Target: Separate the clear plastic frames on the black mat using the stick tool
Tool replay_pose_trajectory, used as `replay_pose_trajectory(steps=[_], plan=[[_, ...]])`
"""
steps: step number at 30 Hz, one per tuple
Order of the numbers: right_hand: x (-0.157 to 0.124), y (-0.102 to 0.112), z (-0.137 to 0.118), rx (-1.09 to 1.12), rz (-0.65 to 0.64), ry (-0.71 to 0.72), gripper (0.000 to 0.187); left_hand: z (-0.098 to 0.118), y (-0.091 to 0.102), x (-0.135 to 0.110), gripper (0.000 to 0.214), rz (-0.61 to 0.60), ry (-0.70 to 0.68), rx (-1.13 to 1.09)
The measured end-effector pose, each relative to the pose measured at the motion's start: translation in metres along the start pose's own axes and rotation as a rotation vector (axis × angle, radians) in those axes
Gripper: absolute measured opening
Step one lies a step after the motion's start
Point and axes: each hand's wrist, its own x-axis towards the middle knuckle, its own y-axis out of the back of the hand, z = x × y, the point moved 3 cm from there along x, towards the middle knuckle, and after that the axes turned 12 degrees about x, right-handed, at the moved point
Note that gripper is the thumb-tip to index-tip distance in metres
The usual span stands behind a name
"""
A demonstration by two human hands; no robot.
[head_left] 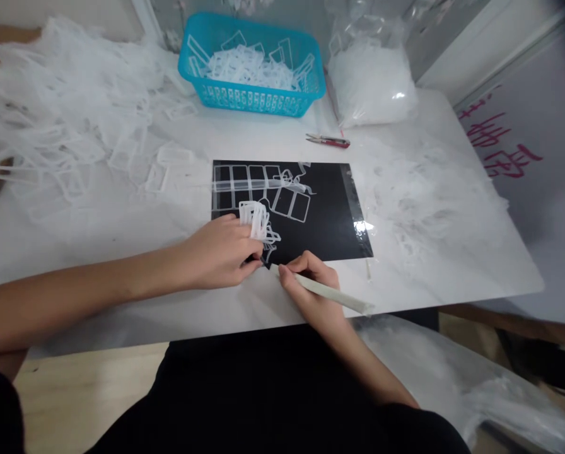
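Note:
My left hand (223, 251) is closed on a small bundle of clear plastic frame pieces (258, 222), holding it at the near edge of a black mat (332, 214). My right hand (308, 277) pinches a thin white stick-like tool (332, 293) like a pen, its tip touching the bundle's lower end beside my left fingers. A strip of joined clear plastic frames (263, 183) lies flat across the mat's far left part.
A blue basket (251, 98) of clear frames stands at the back. A big heap of plastic frames (50, 120) fills the left of the white table (122, 302). A clear bag of parts (370, 82) and small red snips (328, 140) lie behind the mat.

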Motion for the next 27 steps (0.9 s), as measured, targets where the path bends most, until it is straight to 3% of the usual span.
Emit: replay_pose_trajectory(steps=[8, 27], plan=[[0.002, -0.003, -0.004, 0.004, -0.008, -0.041, 0.024, 0.001, -0.002, -0.002, 0.02, -0.028, 0.012, -0.062], [0.006, -0.006, -0.013, -0.098, -0.002, -0.062, 0.027, 0.006, -0.006, -0.004, 0.021, 0.065, 0.043, -0.121]])
